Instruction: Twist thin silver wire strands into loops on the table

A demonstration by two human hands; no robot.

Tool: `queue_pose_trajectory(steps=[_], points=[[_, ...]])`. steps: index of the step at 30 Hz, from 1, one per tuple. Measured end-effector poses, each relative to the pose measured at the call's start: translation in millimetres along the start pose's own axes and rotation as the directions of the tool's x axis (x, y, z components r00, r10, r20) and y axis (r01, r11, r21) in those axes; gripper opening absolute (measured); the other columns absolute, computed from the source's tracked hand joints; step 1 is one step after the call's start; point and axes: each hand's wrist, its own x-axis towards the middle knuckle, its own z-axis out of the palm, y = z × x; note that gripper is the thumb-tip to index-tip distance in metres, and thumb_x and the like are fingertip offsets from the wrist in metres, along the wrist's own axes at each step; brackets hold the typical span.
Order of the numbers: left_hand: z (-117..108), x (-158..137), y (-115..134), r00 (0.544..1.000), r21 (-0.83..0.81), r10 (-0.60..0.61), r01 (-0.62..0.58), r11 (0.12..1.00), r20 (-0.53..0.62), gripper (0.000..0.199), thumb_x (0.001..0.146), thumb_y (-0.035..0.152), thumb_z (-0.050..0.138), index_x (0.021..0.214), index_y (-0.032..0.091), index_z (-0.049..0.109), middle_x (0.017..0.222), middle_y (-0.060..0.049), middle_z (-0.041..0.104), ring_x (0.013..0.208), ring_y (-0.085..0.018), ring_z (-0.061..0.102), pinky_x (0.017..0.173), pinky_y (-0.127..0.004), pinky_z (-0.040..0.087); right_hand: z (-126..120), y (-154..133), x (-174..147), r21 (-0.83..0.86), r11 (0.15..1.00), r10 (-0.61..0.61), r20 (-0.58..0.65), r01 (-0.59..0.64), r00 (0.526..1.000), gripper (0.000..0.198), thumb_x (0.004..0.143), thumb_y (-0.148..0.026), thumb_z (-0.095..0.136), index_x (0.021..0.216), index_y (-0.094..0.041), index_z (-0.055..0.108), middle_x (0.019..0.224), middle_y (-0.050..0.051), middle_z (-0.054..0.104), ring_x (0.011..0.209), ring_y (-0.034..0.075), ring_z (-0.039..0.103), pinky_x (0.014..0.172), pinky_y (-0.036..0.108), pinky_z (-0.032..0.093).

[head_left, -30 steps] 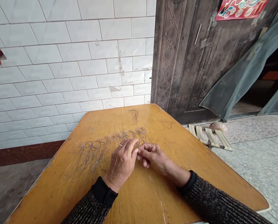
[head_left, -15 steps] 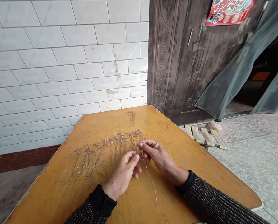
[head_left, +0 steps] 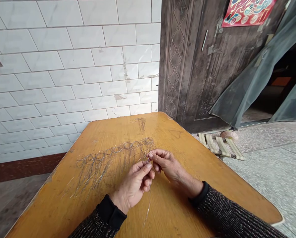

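Between the thumb and fingers of my left hand (head_left: pixel 135 183) a thin silvery wire (head_left: pixel 148 205) is pinched, its loose tail hanging down below the fingers. My right hand (head_left: pixel 166 165) pinches the same wire just above, its fingertips almost touching those of the left. Part of the wire is hidden by my fingers. Just beyond and to the left, a row of looped wires (head_left: pixel 109 152) lies on the wooden table (head_left: pixel 187 208), with round coils at the far side and straight tails towards me.
Farther back on the table lies a small bunch of thin wires (head_left: pixel 141 124), and a bent wire triangle (head_left: pixel 175 133) is to its right. A strapped stool (head_left: pixel 221 147) stands beside the table. Behind are a tiled wall (head_left: pixel 93 76) and a dark carved door (head_left: pixel 200 76).
The wire's tail has swung left, from under my right hand to below my left. My left hand has turned slightly and its fingers have closed more around the wire.
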Motion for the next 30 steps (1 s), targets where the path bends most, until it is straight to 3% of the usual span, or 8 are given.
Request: queue_pose_trajectory(steps=[6,13,16,19,22,26,30], points=[[-2.6,4.2,-7.3,0.966,0.353,0.227,-0.170,0.920,-0.125,0.026,0.076,0.041,0.055,0.078,0.016,0.048,0.059,0.004,0.053,0.035,-0.003,0.035,0.035,-0.016,0.025,0.6,2.1,-0.2,-0.019,1.000,-0.013,0.007,0.013,1.000,0.034,0.070,-0.048,0.059,0.062,-0.016,0.054,0.036,-0.007,0.045,0.032,0.004,0.038,0.036,0.018,0.027],[-0.5,1.6,-3.6,0.908,0.798,0.418,-0.240,0.552,-0.015,0.028,0.085,0.030,0.037,0.065,0.016,0.052,0.053,0.003,0.050,0.039,-0.007,0.040,0.042,-0.020,0.031,0.0,2.8,-1.6,-0.062,0.997,-0.045,-0.008,0.044,0.999,0.034,0.070,-0.049,0.059,0.059,-0.017,0.053,0.039,-0.006,0.045,0.035,0.005,0.037,0.038,0.019,0.029],[2.3,-0.5,-2.4,0.884,0.873,0.466,-0.248,0.421,0.026,0.028,0.084,0.023,0.036,0.061,0.017,0.050,0.049,0.003,0.046,0.044,-0.009,0.041,0.047,-0.021,0.030,-0.8,3.6,-1.1,-0.078,0.995,-0.057,-0.007,0.056,0.998,0.035,0.070,-0.048,0.059,0.057,-0.016,0.052,0.039,-0.006,0.045,0.035,0.005,0.037,0.039,0.019,0.028],[4.5,-2.5,-2.7,0.871,0.889,0.483,-0.284,0.359,0.083,0.028,0.083,0.019,0.034,0.060,0.018,0.049,0.048,0.003,0.043,0.044,-0.009,0.039,0.047,-0.022,0.028,-0.2,4.7,-0.3,-0.062,0.997,-0.040,-0.022,0.039,0.999,0.033,0.069,-0.047,0.059,0.057,-0.017,0.052,0.038,-0.005,0.045,0.035,0.006,0.038,0.039,0.020,0.029],[5.3,-3.8,-3.8,0.880,0.877,0.468,-0.287,0.385,0.082,0.027,0.084,0.019,0.032,0.061,0.018,0.047,0.047,0.004,0.041,0.043,-0.009,0.037,0.046,-0.022,0.026,1.2,4.2,0.0,-0.045,0.999,-0.032,-0.035,0.030,0.999,0.033,0.068,-0.046,0.060,0.056,-0.017,0.052,0.038,-0.005,0.045,0.035,0.006,0.038,0.038,0.020,0.030],[3.2,-2.9,-4.4,0.940,0.755,0.341,-0.241,0.610,0.025,0.025,0.087,0.027,0.032,0.070,0.018,0.048,0.052,0.004,0.043,0.043,-0.009,0.037,0.045,-0.021,0.029,1.9,0.7,-0.8,-0.039,0.999,-0.036,-0.037,0.035,0.999,0.033,0.068,-0.045,0.061,0.054,-0.016,0.051,0.038,-0.005,0.045,0.033,0.005,0.036,0.038,0.020,0.028],[1.6,-1.2,-3.1,0.943,0.598,0.332,-0.277,0.752,0.019,0.029,0.086,0.036,0.038,0.070,0.015,0.051,0.064,0.000,0.049,0.051,-0.008,0.038,0.047,-0.020,0.029,1.6,-2.3,-2.1,-0.043,0.997,-0.059,0.006,0.059,0.998,0.033,0.069,-0.043,0.061,0.053,-0.016,0.051,0.038,-0.005,0.045,0.034,0.005,0.037,0.037,0.019,0.025]])
